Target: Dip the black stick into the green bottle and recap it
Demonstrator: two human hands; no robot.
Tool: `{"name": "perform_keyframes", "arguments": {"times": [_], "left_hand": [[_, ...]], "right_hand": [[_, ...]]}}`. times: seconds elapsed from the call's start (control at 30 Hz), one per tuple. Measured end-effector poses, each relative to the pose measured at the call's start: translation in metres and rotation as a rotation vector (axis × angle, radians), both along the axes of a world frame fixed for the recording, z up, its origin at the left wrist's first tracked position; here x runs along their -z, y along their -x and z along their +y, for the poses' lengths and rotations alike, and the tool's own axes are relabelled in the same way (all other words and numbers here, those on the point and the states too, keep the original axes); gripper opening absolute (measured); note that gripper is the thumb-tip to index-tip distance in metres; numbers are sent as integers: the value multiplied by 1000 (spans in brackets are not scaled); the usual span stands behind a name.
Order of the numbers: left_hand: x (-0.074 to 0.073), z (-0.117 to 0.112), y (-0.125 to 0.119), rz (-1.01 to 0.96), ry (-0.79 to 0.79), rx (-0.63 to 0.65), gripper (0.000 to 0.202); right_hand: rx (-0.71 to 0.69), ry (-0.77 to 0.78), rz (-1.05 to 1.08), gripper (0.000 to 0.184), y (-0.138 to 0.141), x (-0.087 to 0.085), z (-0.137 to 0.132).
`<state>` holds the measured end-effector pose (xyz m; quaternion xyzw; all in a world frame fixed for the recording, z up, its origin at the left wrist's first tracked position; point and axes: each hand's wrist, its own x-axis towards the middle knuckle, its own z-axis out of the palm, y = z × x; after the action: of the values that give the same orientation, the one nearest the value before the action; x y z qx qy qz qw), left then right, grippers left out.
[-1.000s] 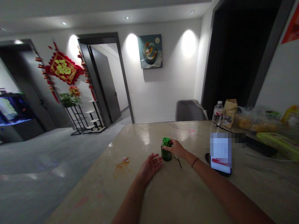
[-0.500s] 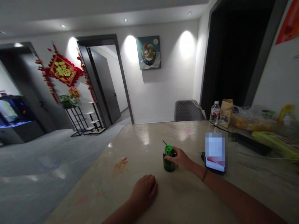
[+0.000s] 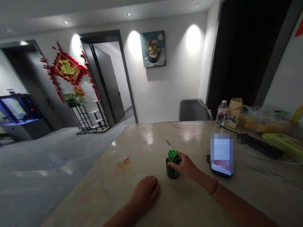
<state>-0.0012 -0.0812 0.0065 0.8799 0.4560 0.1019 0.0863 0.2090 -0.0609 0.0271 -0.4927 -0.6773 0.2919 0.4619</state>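
Note:
A small dark green bottle [image 3: 173,172] stands upright on the table, with a bright green ribbed top [image 3: 172,154] at its mouth. My right hand [image 3: 183,164] is closed around the upper part of it, thumb in front and fingers behind at the far right side. Behind the bottle, a thin dark stick with a pale section [image 3: 169,145] slants up to the left; its lower end is hidden. My left hand [image 3: 146,190] rests on the tabletop nearer to me, fingers curled in and nothing visible in them, apart from the bottle.
A lit phone [image 3: 222,156], its screen blurred, lies on the table [image 3: 146,142] right of the bottle. Farther right are a water bottle [image 3: 222,112], a paper bag [image 3: 234,113] and plastic-wrapped food [image 3: 260,122]. Left are a crumpled scrap [image 3: 126,159] and an orange stain. A grey chair [image 3: 195,110] stands beyond.
The camera view has shifted slightly. The bottle and my right hand sit a little lower in view, and more of the thin stick's pale part shows. My left hand stays put.

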Motion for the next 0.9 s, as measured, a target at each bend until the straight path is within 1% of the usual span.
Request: {"name": "perform_keyframes", "arguments": {"times": [0.17,0.27,0.3,0.37,0.47,0.57,0.63,0.7,0.8,0.9], "left_hand": [[1,1,2,-14,1,-3,20],[-2,-1,1,-75,49,-48,15],[-2,-1,1,-103,70,-66,18],[-4,0,-3,-154,105,-98,37],[-5,5,-12,-208,142,-130,66],[-5,14,-23,-255,148,-100,77],[-5,20,-29,-284,141,-61,78],[-4,25,-33,-301,147,-54,72],[1,28,-36,-307,162,-99,60],[6,29,-36,-316,153,-121,57]], "right_hand": [[-67,39,-30,33,5,-3,-10],[-68,32,-25,47,6,-5,-12],[-59,25,-15,52,6,-6,-13],[-35,3,-5,57,5,-9,-13],[12,-66,-50,52,3,-14,-12],[112,-134,-154,42,0,-20,-12],[171,-166,-235,36,-1,-25,-13],[194,-180,-289,33,-1,-29,-14],[165,-172,-313,30,-1,-32,-15],[124,-175,-314,29,-1,-34,-16]]}}
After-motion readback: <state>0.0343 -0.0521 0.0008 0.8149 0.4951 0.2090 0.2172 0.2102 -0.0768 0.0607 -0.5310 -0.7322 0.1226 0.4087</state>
